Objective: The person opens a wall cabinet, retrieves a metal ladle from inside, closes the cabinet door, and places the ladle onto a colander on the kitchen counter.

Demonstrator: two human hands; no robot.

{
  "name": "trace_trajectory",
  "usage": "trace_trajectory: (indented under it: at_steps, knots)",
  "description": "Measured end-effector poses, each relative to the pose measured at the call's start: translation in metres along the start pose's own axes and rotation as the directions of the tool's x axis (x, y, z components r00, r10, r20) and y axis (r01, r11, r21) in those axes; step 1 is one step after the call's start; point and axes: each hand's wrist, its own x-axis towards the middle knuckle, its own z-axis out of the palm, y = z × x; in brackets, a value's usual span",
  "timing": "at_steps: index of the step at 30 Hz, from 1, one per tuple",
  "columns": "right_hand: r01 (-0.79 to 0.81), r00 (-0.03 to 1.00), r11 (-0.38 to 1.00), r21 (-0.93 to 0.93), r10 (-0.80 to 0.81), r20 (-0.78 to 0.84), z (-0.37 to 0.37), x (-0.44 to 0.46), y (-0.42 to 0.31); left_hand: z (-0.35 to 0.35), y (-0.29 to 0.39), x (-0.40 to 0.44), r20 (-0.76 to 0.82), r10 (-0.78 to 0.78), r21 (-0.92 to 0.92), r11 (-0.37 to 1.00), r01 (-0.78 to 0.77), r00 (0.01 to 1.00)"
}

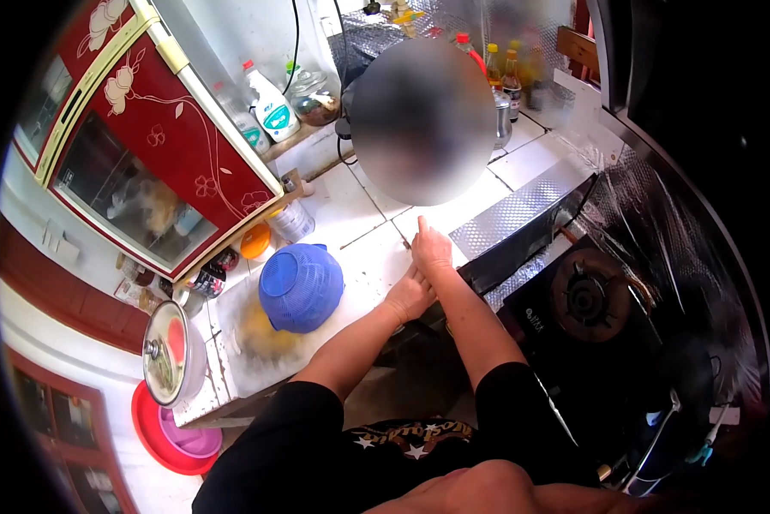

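My right hand (432,248) is over the white tiled counter (363,257) near its front edge, one finger stretched out and the others curled in. Just below it, my left hand (410,295) has its fingers pressed together, touching the right hand; its fingertips are partly hidden. Both hands look closed, and anything between their fingers is too small or hidden to name. To their left an upside-down blue mesh basket (302,287) rests on the counter, partly over a cloudy plastic sheet (256,347) with something yellow.
A lidded glass pot (174,353) stands at the counter's left end, above red and pink basins (145,428) lower down. A red cabinet (179,120) is at upper left. Bottles (511,81) line the back. A gas stove (586,300) is at right. A blurred round patch hides the back middle.
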Motion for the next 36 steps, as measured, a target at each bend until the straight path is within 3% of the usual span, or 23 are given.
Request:
trace_trajectory:
  at_steps: [10,15,27,36]
  knots:
    - [-0.026,0.998,1.0,-0.01,0.027,0.05,-0.003,0.002,-0.004,0.001,-0.002,-0.001,-0.038,-0.063,-0.061,0.996,0.061,0.997]
    - [-0.007,0.999,0.998,-0.063,0.009,0.034,-0.004,0.003,-0.007,0.005,-0.003,-0.004,0.045,-0.067,-0.028,0.997,0.068,0.997]
    - [-0.019,0.997,0.998,-0.067,0.023,0.067,-0.005,0.005,-0.01,0.014,-0.004,-0.006,0.032,-0.05,0.081,0.996,0.047,0.998]
    - [-0.034,0.994,0.997,-0.067,0.041,0.106,-0.007,0.006,-0.012,0.017,-0.003,-0.007,0.005,-0.103,-0.028,0.994,0.104,0.995]
